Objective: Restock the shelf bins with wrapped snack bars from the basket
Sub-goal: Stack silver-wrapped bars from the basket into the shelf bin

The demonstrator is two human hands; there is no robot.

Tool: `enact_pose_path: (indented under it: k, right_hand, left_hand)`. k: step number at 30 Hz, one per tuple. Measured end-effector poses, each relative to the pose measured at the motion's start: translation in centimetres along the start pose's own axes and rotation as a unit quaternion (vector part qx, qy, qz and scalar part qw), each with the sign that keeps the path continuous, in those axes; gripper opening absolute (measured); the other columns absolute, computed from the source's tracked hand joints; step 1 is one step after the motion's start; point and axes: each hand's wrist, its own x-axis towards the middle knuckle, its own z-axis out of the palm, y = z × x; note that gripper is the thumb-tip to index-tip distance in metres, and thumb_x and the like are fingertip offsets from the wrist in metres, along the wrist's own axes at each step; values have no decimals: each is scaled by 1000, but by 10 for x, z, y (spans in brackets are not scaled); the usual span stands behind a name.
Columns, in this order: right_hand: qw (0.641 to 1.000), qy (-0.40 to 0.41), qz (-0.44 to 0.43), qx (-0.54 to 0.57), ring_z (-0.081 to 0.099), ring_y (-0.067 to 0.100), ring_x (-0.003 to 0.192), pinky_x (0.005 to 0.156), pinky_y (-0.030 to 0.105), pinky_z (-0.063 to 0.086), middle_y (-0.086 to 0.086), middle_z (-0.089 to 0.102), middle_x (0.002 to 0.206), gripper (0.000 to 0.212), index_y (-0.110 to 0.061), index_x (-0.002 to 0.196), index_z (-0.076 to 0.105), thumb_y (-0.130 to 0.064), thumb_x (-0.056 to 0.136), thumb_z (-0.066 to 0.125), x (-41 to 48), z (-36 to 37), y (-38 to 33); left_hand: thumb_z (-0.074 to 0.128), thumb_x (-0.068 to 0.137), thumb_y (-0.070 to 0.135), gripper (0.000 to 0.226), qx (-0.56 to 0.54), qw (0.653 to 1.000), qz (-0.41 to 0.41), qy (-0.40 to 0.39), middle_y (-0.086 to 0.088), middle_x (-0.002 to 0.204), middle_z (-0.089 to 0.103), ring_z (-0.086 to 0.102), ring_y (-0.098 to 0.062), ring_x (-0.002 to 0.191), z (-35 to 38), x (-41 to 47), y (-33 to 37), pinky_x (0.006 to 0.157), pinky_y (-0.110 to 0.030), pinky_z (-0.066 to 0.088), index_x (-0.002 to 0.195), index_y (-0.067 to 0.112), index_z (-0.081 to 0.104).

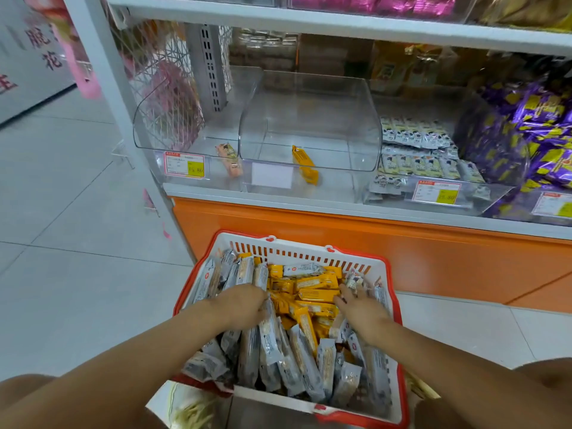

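Bars: heaped in the basket in front of the shelf, with yellow bars in the middle and grey bars around them.
Left hand: down among the grey bars, fingertips buried; whether it grips one cannot be told.
Right hand: apart from the left, fingers spread flat on the yellow bars, holding nothing.
Handling: likely light, slim and fairly stiff, in slick film that slides easily. Best pinched across the middle, or gathered several side by side, and not squeezed hard.
Bins: the middle bin holds a lone yellow bar; the left bin holds one pink bar — plenty of room in both.
Writing: the left bin's tag reads 15.80; the middle bin's card is blank; wrapper print is too small to read; the red wall characters are cut off.
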Motion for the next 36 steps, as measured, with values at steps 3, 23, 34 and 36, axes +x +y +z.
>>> enact_pose_path:
  k: [3, 23, 34, 36]
  right_hand:
    - [999, 23, -32, -27, 35, 43, 131, 82, 42, 52, 15, 15, 156, 77, -14, 144, 28, 7, 78, 63, 1, -3, 11]
    - [915, 335, -173, 145, 65, 26, 91, 57, 35, 53, -1, 49, 142, 76, -20, 135, 45, -15, 69, 81, -42, -115, 22]
    - [873, 358, -241, 226, 25, 2, 141, 98, 30, 47, -18, 12, 156, 73, -45, 136, 32, -56, 75, 71, -111, -172, 65]
    - [830, 323, -176, 420, 32, -8, 134, 106, 29, 39, -26, 24, 150, 76, -53, 129, 35, -72, 63, 68, -114, -178, 65]
  left_hand:
    - [44, 98, 29, 30, -7, 1000, -6, -1, -7, 84, 54, 52, -22, 80, -1, 0, 2, 74, -33, 45, 112, 6, 57]
    - [56, 86, 49, 65, -722, 687, -63, -58, -23, 117, 64, 67, -30, 102, -69, 10, 41, 87, -35, 56, 125, -3, 50]
    - [59, 80, 30, 50, -770, 620, 143, 43, -23, 115, 64, 65, -26, 100, -136, 0, 94, 83, -31, 57, 120, 0, 58]
    - [63, 80, 28, 52, -739, 646, 161, 102, -23, 119, 63, 63, -29, 106, -146, 1, 97, 92, -35, 53, 122, -2, 56]
